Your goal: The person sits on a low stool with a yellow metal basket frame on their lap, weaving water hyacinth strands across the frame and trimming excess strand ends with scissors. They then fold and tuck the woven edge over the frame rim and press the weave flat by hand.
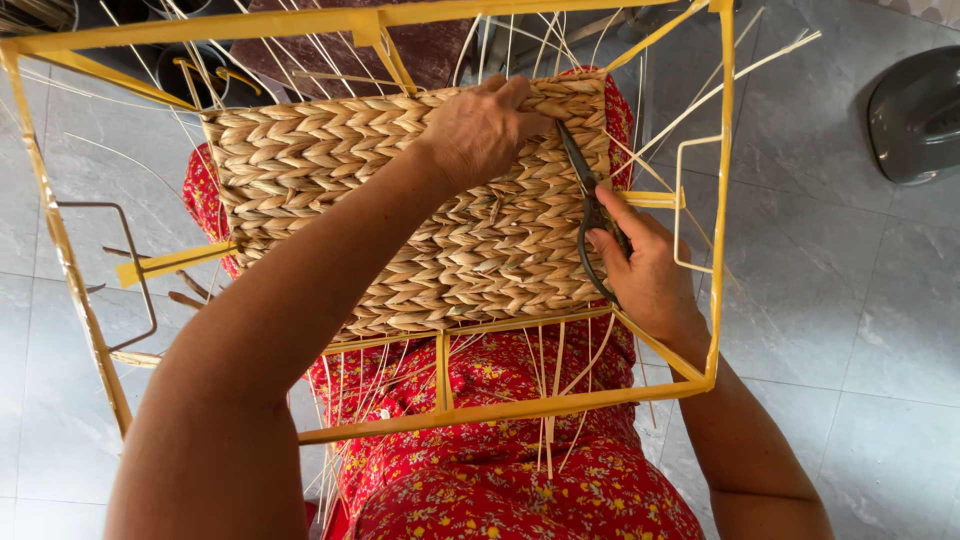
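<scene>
Head view looks straight down over your lap, where a yellow metal frame (560, 403) rests tilted across your knees, its braided straw panel (380, 180) facing up at you. That tilt seems deliberate: it brings the woven face within reach of both arms and lets the loose straw strands (545, 400) hang free below the finished rows.

Your left hand (480, 125) lies spread over the upper edge of the panel, fingers curled over the top row and pressing down, so it grips the weave rather than any tool. Held this way it likely steadies the frame and keeps the braid taut near the cutting point.

Your right hand (645, 275) is closed around the loops of dark scissors (590, 205), thumb on the near handle. The blades run up along the panel's right border, their tips just beside your left fingertips; whether the blades are parted or closed you cannot tell from here.

Thin pale stakes (700, 95) fan out past the frame's right side, and a white wire handle (682, 205) sits on that side. Your red flowered clothing (520, 480) shows beneath the frame, grey floor tiles (860, 320) around it, a grey rounded object (915, 115) at the upper right.
</scene>
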Action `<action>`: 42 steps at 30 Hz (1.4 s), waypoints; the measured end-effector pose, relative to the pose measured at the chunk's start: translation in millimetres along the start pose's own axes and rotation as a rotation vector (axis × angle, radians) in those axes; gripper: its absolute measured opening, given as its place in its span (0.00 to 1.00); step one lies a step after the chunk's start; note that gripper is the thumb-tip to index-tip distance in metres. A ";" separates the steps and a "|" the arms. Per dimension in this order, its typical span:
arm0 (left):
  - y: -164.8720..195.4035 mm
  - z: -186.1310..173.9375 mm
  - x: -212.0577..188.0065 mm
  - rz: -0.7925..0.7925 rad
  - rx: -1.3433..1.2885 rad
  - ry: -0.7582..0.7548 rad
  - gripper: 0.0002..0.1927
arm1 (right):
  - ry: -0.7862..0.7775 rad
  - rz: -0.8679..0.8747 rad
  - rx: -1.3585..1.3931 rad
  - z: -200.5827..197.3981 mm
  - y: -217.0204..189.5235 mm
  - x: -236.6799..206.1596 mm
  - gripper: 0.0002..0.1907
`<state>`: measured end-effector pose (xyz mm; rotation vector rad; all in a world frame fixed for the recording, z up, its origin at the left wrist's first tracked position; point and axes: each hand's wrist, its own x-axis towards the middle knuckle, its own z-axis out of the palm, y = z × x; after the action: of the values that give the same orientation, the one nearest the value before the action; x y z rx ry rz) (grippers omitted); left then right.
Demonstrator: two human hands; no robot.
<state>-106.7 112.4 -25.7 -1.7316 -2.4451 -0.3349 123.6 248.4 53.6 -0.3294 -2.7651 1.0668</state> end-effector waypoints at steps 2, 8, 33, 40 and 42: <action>-3.3 -6.3 2.0 0.017 -0.028 -0.062 0.21 | -0.008 0.020 0.030 1.1 0.9 -4.1 0.26; -45.8 -24.7 -20.0 -0.086 -0.362 -0.084 0.07 | -0.137 0.235 0.163 0.4 4.6 -18.3 0.32; -12.8 -22.6 -44.2 -0.029 -0.189 0.010 0.07 | -0.170 -0.199 -0.355 18.3 -12.7 -11.4 0.38; -17.2 -21.0 -34.3 -0.124 -0.397 0.024 0.03 | -0.190 -0.205 -0.432 21.5 -2.3 -7.0 0.38; -23.4 -23.5 -36.1 -0.174 -0.449 -0.007 0.03 | -0.166 -0.198 -0.312 18.2 -3.3 -10.9 0.37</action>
<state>-117.2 66.1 -13.8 -1.6585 -2.6837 -0.9628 129.6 231.4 41.7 0.0007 -3.0340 0.6431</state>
